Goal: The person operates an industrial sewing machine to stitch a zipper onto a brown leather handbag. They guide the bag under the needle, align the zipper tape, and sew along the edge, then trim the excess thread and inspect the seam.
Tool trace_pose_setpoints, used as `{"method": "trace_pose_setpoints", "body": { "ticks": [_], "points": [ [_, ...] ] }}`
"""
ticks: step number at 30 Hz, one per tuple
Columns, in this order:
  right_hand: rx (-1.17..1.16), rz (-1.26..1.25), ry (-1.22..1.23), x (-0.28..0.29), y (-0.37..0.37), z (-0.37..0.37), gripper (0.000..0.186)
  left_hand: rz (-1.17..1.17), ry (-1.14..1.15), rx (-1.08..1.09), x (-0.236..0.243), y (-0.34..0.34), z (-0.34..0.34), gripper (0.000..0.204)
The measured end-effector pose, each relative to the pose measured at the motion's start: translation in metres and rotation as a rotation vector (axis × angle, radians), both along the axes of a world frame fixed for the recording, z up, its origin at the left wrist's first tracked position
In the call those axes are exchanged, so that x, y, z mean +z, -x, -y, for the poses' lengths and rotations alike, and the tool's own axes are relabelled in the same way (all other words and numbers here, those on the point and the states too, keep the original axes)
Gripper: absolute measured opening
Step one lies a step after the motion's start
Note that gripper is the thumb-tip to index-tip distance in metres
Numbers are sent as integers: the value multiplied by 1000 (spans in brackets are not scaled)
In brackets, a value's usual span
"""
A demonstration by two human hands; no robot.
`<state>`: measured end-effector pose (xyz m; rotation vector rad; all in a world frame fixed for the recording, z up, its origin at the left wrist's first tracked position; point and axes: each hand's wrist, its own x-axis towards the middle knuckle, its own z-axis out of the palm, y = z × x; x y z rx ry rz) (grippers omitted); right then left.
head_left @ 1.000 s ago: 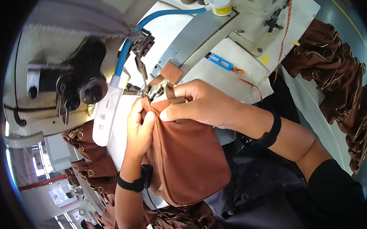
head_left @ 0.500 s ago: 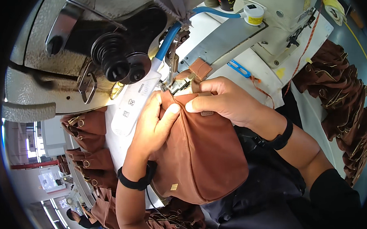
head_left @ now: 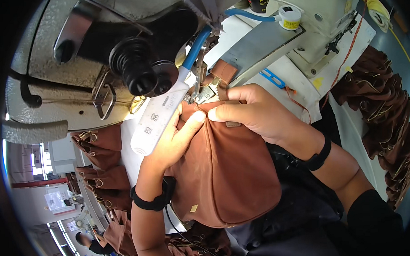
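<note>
A brown bag (head_left: 236,172) with a centre seam and a small gold plate hangs from both my hands at the sewing machine (head_left: 43,94). My left hand (head_left: 180,133) grips its upper edge on the left of the seam, thumb on top and fingers mostly hidden behind. On the other side, my right hand (head_left: 252,110) pinches the same edge, its thumb close to the left thumb. The bag's top edge meets the machine's presser foot (head_left: 192,99). A brown leather tab (head_left: 224,71) and a metal zipper (head_left: 218,91) stick up beyond my fingers.
A white lamp (head_left: 161,116) on a blue flexible neck (head_left: 197,48) stands close to my left hand. Brown bags (head_left: 104,187) are stacked at left, with more brown pieces (head_left: 373,93) at right. A blue plastic tool (head_left: 272,78) lies beyond my right hand. One person (head_left: 98,242) is far left.
The machine and lamp appear shifted slightly right and down in the view. My thumbs have come closer together at the seam, and the bag's edge sits nearer the presser foot.
</note>
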<state>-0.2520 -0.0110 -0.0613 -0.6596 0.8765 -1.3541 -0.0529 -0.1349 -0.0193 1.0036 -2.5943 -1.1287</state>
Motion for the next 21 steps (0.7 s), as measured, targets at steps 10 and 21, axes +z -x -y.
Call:
{"method": "trace_pose_setpoints", "body": {
  "ticks": [10, 21],
  "points": [
    [-212, -808, 81, 30, 10, 4, 25, -15, 134, -54, 15, 12, 2, 33],
    [-259, -739, 154, 28, 9, 14, 17, -117, 183, -43, 28, 14, -4, 34]
  ]
}}
